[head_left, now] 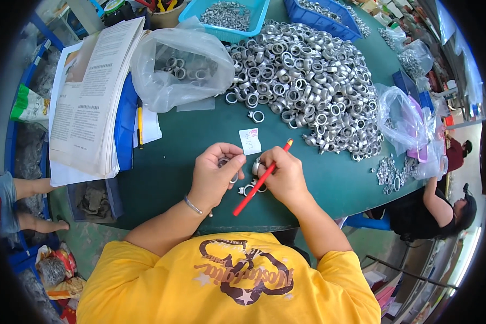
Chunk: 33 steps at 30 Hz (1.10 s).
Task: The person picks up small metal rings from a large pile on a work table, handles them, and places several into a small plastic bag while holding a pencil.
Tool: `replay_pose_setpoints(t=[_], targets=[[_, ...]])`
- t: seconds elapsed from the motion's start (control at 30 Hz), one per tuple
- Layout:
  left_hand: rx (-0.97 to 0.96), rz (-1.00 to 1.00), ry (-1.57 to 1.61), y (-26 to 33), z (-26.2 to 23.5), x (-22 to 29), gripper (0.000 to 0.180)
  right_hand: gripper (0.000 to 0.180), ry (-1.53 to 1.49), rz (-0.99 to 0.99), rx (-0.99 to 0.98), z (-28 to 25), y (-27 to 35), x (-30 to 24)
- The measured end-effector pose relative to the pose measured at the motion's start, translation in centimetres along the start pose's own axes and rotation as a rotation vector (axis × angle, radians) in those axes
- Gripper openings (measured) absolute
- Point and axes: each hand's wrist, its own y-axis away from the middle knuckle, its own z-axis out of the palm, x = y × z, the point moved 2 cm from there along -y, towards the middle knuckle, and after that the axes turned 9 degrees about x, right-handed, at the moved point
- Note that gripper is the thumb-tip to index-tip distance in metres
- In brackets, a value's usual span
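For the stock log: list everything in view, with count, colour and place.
metal rings: large heap, silver, table centre-right
clear bags: several, holding rings, far left and right edge
blue bins: two, far edge
paper stack: one, white, left
paper slip: one, white, by hands
green table: one
co-worker: one, right
left hand: holds a ring
right hand: holds red pencil and a ring

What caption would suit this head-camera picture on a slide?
Both hands work metal rings at a green table: left hand holds one ring, right hand grips a red pencil, beside a large heap of rings.
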Motion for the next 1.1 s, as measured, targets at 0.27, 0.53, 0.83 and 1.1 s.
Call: replay_pose_setpoints(t=[0.27, 0.53, 0.83, 1.1], targets=[[-0.208, -0.052, -0.099, 1.0, 0.7, -0.4, 0.008, 0.030, -0.729, 0.305, 0.091, -0.8, 2.0, -0.6], [-0.317, -0.002, -0.126, 1.2, 0.7, -0.2, 0.008, 0.028, -0.563, 0.030, 0.202, -1.0, 2.3, -1.3], [-0.315, 0.374, -0.323, 1.3, 0.8, -0.1, 0.010, 0.022, -0.654, 0.015, 0.189, -1.0, 2.5, -0.6], [-0.304, 0.386, -0.316, 1.4, 1.0, 0.2, 0.010, 0.016, -0.968, 0.306, 0.045, -1.1, 2.9, 0.0]])
